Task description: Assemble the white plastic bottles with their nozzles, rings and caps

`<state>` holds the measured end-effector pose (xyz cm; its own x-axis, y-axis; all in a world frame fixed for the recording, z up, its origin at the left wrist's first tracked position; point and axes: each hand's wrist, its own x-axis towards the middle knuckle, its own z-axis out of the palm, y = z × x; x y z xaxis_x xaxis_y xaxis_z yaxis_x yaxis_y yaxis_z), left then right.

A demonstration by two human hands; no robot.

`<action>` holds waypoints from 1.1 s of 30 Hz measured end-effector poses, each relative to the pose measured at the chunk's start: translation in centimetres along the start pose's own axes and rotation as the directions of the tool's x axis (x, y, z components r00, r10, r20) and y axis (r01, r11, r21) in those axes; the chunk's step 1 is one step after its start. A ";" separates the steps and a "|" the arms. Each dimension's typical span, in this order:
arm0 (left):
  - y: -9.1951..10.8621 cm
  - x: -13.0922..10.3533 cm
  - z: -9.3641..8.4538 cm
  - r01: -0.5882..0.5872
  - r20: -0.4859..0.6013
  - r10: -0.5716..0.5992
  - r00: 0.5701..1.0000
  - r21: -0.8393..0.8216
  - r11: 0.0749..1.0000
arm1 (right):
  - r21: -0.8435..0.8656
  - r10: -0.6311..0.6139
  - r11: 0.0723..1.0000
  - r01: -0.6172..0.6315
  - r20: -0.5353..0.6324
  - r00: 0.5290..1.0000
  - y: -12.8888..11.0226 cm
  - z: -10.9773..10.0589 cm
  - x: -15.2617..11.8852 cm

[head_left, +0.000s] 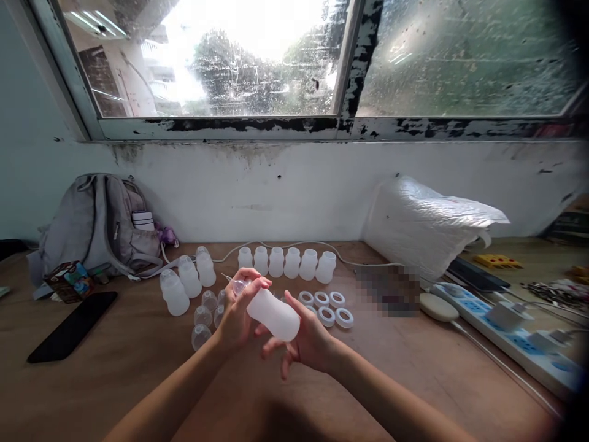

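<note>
A frosted white baby bottle (276, 316) is held tilted above the table, its base toward the lower right. My left hand (239, 310) is closed around its top end, where a clear teat (238, 285) shows between the fingers. Around the base end, my right hand (308, 344) has its thumb along the side and its other fingers loosely bent below. Just left of my hands stand several clear dome caps (201, 336), partly hidden by my left hand. To the right lie several white rings (344, 317), some covered by my right hand.
Open bottles (291, 263) stand in a row at the back, and capped bottles (175, 293) at the left. Around them are a black phone (72, 326), a grey backpack (99, 227), a silver padded bag (414, 227), and a power strip (506, 334) with cables.
</note>
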<state>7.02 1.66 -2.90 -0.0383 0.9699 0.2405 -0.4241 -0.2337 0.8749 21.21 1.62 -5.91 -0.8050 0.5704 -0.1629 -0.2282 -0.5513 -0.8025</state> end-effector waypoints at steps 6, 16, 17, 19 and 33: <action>0.0 0.3 0.0 -0.036 -0.073 0.037 0.997 0.006 0.999 | 0.204 -0.080 0.975 0.090 -0.057 0.995 1.0 -0.3 0.6; -0.7 0.6 -0.3 0.077 -0.123 -0.075 0.990 0.011 0.997 | 0.138 -0.185 0.970 0.200 -0.111 0.976 0.1 0.0 0.3; -0.7 0.6 -0.4 0.088 -0.128 -0.086 0.988 0.006 0.996 | 0.132 -0.170 0.974 0.182 -0.099 0.980 0.1 -0.1 0.3; -0.7 0.8 -0.5 0.117 -0.121 -0.117 0.986 -0.013 0.993 | 0.126 -0.078 0.988 0.085 -0.058 0.995 0.2 -0.3 0.4; -1.6 1.1 -1.0 0.079 0.052 -0.080 0.995 0.008 0.997 | -0.946 -0.720 0.322 0.036 -0.220 0.658 -2.2 -1.1 -0.7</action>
<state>6.76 3.18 -4.41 0.0429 0.9805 0.1918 -0.4182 -0.1567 0.8947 22.88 3.12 -4.71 -0.2452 0.9063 0.3442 0.4158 0.4191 -0.8072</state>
